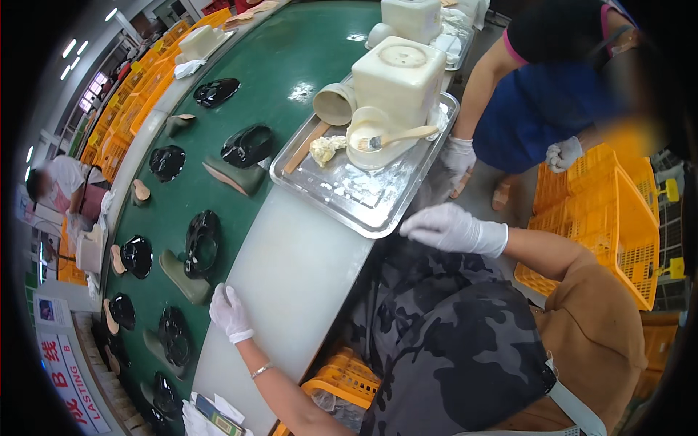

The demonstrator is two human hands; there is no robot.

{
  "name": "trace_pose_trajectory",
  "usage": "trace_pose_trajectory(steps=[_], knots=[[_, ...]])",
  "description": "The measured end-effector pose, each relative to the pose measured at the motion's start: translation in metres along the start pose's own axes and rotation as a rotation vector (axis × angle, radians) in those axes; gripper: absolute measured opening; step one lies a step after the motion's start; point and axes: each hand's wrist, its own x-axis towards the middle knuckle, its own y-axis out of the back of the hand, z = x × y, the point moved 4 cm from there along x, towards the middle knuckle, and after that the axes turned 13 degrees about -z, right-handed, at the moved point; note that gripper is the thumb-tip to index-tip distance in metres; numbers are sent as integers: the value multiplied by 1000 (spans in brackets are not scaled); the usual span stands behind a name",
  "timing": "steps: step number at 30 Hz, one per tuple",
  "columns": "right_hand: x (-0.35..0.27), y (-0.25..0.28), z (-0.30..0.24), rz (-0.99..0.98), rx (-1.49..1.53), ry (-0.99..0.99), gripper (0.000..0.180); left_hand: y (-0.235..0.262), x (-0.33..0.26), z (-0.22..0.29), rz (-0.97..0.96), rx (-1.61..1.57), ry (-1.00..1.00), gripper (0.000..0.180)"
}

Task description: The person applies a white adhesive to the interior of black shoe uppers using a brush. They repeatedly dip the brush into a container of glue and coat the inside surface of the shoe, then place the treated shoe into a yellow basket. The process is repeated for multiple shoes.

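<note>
My left hand (231,314), in a white glove, rests at the edge of the white work ledge beside the green belt, fingers loosely apart and nothing in them. Nearest to it lie an olive-green shoe last (185,279) and a glossy black shoe upper (203,244). My right hand (452,228), also gloved, hovers over my lap next to the corner of the metal tray (349,208). Its fingers stretch forward with no object visible in them. On the tray are a brush (396,137) across a cut-open white container (372,161), a big white canister (401,80) and a yellowish lump (327,150).
The green conveyor belt (305,43) carries several black uppers, lasts and beige insoles. A co-worker's gloved hand (458,156) is close to the tray's right side. Orange crates (589,218) stand on the right, and a white cloth (200,418) lies at the lower left.
</note>
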Motion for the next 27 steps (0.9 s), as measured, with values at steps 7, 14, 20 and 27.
trace_pose_trajectory(steps=[7, 14, 20, 27], knots=[[11, 105, 48, 609, -161, -196, 23, 5, -10, -3, 93, -137, 43, 39], [35, 124, 125, 277, -523, -561, 44, 44, 53, 134, 200, -143, -281, 43], [43, 126, 136, 399, -445, -503, 33, 35, 177, 232, 129, 171, -421, 43], [39, 129, 145, 484, -431, -407, 26, -22, 279, 256, -211, 711, -128, 26]])
